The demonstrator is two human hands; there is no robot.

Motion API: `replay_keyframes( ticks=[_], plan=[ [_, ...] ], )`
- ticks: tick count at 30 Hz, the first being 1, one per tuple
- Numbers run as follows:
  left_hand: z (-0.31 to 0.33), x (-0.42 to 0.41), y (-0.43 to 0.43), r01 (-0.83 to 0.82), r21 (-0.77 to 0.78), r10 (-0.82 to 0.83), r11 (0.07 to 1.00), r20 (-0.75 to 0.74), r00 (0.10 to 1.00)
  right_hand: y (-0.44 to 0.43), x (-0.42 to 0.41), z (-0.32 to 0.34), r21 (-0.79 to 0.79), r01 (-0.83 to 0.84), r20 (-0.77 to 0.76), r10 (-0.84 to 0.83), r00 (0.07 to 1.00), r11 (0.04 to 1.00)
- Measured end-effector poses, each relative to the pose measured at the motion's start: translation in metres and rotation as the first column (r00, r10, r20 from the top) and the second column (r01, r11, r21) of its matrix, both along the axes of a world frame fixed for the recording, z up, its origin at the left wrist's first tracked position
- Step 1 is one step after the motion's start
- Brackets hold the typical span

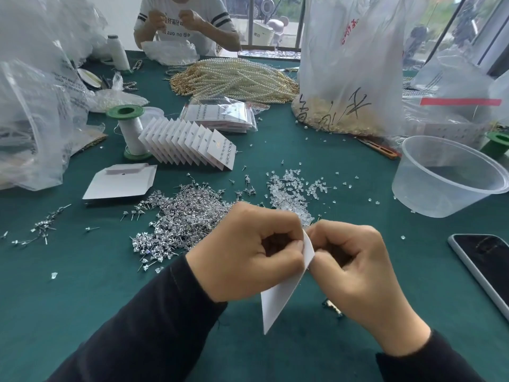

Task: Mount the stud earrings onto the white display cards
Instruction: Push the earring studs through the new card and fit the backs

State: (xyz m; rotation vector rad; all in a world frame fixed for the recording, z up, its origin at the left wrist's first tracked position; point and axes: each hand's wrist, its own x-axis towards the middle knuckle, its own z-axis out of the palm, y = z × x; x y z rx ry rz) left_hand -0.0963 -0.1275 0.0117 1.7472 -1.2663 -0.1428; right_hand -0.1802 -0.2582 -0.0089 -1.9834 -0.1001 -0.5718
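Note:
A white display card (281, 296) is held edge-on between both hands above the green table. My left hand (245, 252) pinches its upper edge from the left; my right hand (355, 266) pinches it from the right. What lies between the fingertips is hidden. A large heap of silver stud earrings (179, 221) sits just beyond my left hand. Clear plastic earring backs (292, 191) are piled beyond my right hand. A fanned row of filled cards (190, 144) stands further back. A stack of blank cards (121, 183) lies to the left.
A clear plastic tub (451, 175) stands at the right, a phone (487, 268) near the right edge. Green-capped thread spools (129, 130), pearl strands (234, 78) and plastic bags (355, 64) fill the back. A person (187, 23) works opposite. Loose studs (44, 227) scatter left.

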Motion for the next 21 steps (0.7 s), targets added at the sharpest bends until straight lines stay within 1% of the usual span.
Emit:
replay_keyframes(
  ticks=[1, 3, 5, 6, 8, 10, 12, 13, 15, 17, 19, 21],
  plan=[
    [-0.001, 0.001, 0.001, -0.013, 0.011, 0.013, 1.0, -0.003, 1.0, -0.002, 0.0, 0.001, 0.007, -0.014, -0.032, 0.014, 0.999, 1.0],
    [-0.002, 0.006, 0.004, -0.07, 0.049, 0.07, 0.996, 0.004, 0.998, -0.008, 0.001, 0.003, -0.01, -0.067, -0.183, 0.064, 0.981, 0.998],
    [-0.002, 0.01, 0.005, -0.105, 0.098, 0.105, 0.99, 0.002, 0.994, -0.013, 0.0, 0.005, -0.06, -0.16, -0.354, 0.128, 0.926, 0.985],
    [-0.003, 0.011, 0.005, -0.1, 0.118, 0.101, 0.988, -0.007, 0.995, -0.015, -0.001, 0.005, -0.078, -0.202, -0.413, 0.153, 0.898, 0.976],
    [-0.006, 0.01, 0.003, -0.087, 0.152, 0.088, 0.985, -0.005, 0.996, -0.018, -0.001, 0.005, -0.074, -0.251, -0.484, 0.186, 0.855, 0.965],
    [-0.011, 0.012, 0.002, -0.104, 0.203, 0.098, 0.974, 0.039, 0.994, -0.022, -0.001, 0.005, -0.042, -0.262, -0.536, 0.2, 0.821, 0.964],
    [-0.016, 0.016, 0.003, -0.112, 0.309, 0.095, 0.944, 0.072, 0.993, -0.025, 0.0, 0.004, -0.014, -0.251, -0.604, 0.192, 0.774, 0.968],
    [-0.018, 0.017, 0.003, -0.102, 0.375, 0.078, 0.922, 0.079, 0.994, -0.025, 0.0, 0.003, -0.03, -0.24, -0.64, 0.166, 0.751, 0.97],
    [-0.02, 0.018, 0.003, -0.087, 0.451, 0.045, 0.888, 0.101, 0.994, -0.023, 0.001, -0.001, -0.115, -0.19, -0.672, 0.065, 0.738, 0.975],
    [-0.02, 0.019, 0.003, -0.108, 0.442, 0.046, 0.89, 0.147, 0.988, -0.026, 0.003, -0.005, -0.146, -0.094, -0.644, -0.022, 0.765, 0.985],
    [-0.018, 0.024, 0.004, -0.225, 0.374, 0.158, 0.9, 0.201, 0.967, -0.032, 0.005, -0.005, -0.125, -0.015, -0.608, -0.064, 0.791, 0.992],
    [-0.018, 0.032, 0.007, -0.427, 0.251, 0.363, 0.869, 0.266, 0.893, -0.037, 0.006, -0.003, -0.075, 0.038, -0.565, -0.074, 0.822, 0.996]
  ],
)
